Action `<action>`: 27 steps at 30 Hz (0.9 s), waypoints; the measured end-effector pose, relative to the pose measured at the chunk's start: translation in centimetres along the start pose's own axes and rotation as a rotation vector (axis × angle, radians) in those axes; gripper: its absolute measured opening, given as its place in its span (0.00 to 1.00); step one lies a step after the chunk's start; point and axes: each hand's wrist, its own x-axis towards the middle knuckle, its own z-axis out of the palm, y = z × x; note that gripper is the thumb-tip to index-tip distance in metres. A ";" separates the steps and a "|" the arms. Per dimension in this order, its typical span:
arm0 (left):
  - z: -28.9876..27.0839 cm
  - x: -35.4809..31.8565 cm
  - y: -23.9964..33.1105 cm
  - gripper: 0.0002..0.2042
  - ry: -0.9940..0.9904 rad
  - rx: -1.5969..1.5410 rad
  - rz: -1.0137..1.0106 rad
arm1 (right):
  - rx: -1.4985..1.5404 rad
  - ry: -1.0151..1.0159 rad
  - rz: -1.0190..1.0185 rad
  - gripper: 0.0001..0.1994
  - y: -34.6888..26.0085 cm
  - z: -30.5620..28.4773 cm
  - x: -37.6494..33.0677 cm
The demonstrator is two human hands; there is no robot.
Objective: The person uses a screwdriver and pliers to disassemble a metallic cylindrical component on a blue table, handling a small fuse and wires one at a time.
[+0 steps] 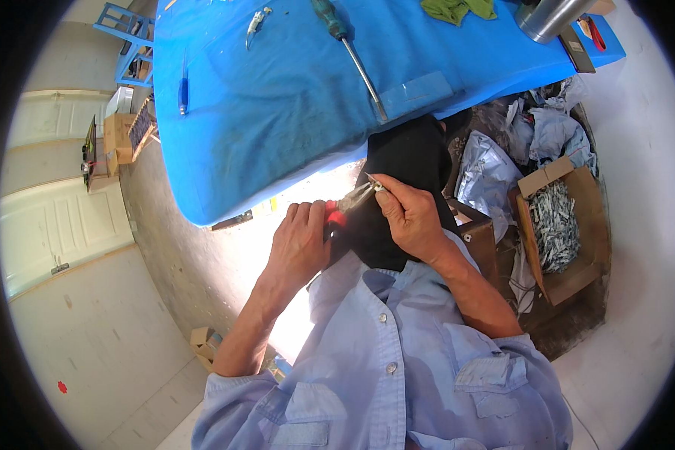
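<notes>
While the left hand (pixel 301 238) grips the red handles of some pliers (pixel 350 202), the right hand (pixel 406 214) pinches a tiny silvery metal part (pixel 377 185) right at the plier tips, over the person's lap just off the table edge. That part's small and shiny, hard to make out more. At 12 o'clock sits a blue-covered table (pixel 292 97) with a screwdriver (pixel 349 52); at 3 o'clock, a cardboard box (pixel 570 232) of grey metal bits on a pale concrete floor.
</notes>
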 end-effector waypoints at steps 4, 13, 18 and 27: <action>-0.2 0.4 -0.5 0.16 0.028 0.037 0.034 | 0.065 -0.020 0.032 0.13 0.8 0.0 -0.1; -1.7 0.8 -0.7 0.10 0.036 0.252 0.131 | 0.441 -0.076 0.414 0.18 0.2 -0.2 0.3; -2.7 0.9 0.4 0.13 0.045 0.151 0.033 | 0.663 -0.065 0.555 0.21 -0.4 -1.2 0.7; -0.9 -1.9 0.5 0.12 0.107 -0.224 -0.175 | 0.873 -0.087 0.555 0.20 -0.5 -1.7 0.2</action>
